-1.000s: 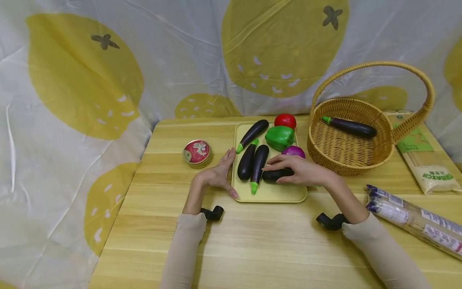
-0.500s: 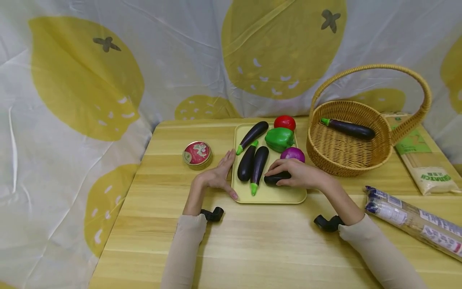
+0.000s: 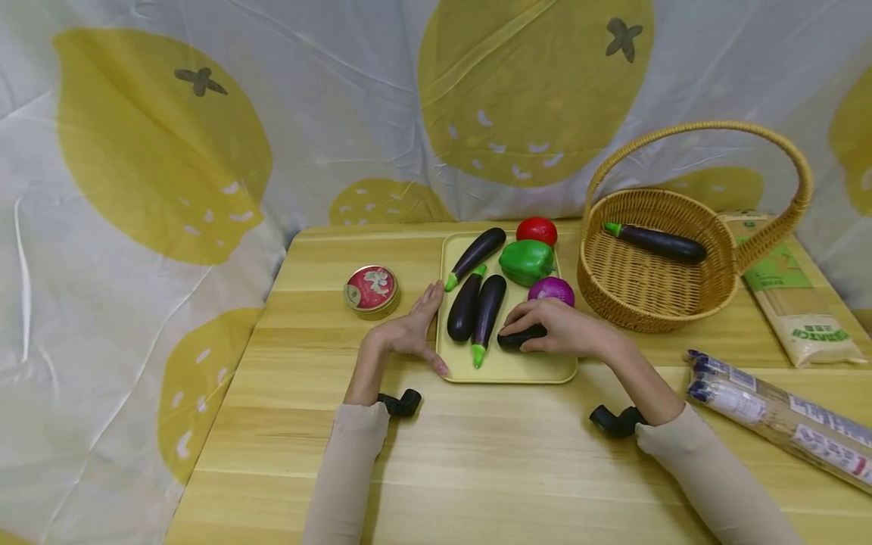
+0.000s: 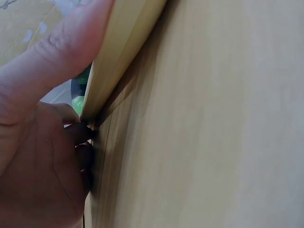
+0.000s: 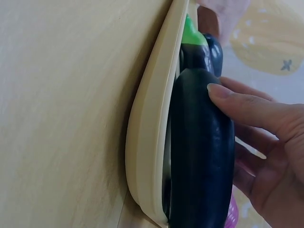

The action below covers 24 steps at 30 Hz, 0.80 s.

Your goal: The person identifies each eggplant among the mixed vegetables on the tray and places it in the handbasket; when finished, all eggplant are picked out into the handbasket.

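Note:
A pale yellow tray (image 3: 518,371) carries three eggplants on its left part, among them a middle eggplant (image 3: 489,306) with its green stem toward me. My left hand (image 3: 409,325) rests against the tray's left edge, thumb and fingers spread; in the left wrist view its thumb (image 4: 57,52) touches the tray wall (image 4: 123,47). My right hand (image 3: 562,325) holds another eggplant (image 5: 202,147) lying over the tray, thumb on one side and fingers on the other. That hand covers most of this eggplant in the head view.
On the tray's far side are a red tomato (image 3: 537,231), a green bell pepper (image 3: 527,262) and a purple onion (image 3: 552,289). A wicker basket (image 3: 616,306) with one eggplant (image 3: 657,242) stands right. Noodle packs (image 3: 777,409) lie beyond; a round tin (image 3: 371,291) sits left.
My right hand has shifted slightly left and its fingers have closed in on the eggplant. More of the onion shows now. My left hand stays at the tray edge.

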{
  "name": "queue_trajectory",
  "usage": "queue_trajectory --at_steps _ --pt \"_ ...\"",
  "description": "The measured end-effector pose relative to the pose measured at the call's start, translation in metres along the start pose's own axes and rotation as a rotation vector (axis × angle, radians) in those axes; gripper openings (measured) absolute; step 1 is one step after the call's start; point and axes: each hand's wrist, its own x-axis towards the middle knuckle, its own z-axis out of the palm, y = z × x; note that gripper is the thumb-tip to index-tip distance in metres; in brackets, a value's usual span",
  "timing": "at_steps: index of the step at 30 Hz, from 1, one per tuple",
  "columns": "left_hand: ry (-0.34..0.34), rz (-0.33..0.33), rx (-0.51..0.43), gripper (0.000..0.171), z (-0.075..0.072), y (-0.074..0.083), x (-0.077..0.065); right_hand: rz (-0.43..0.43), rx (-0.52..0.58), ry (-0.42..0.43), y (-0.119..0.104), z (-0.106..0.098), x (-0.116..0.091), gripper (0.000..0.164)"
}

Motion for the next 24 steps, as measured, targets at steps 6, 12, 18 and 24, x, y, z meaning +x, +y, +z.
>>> queue_trajectory --at_steps 6,12,18,24 --pt "0.004 0.003 -0.002 0.152 0.000 0.000 -0.001 -0.040 0.000 0.007 0.001 -0.001 0.000 0.035" --pt "0.005 0.001 -0.008 0.153 0.001 -0.001 -0.001 -0.048 0.013 0.009 0.000 -0.002 0.000 0.034" --pt "0.008 0.001 -0.023 0.154 0.001 -0.002 0.000 -0.074 0.065 0.005 -0.004 -0.010 -0.002 0.036" --pt "0.001 -0.003 -0.027 0.154 0.001 -0.001 0.000 -0.058 0.154 0.101 -0.005 -0.041 -0.012 0.035"
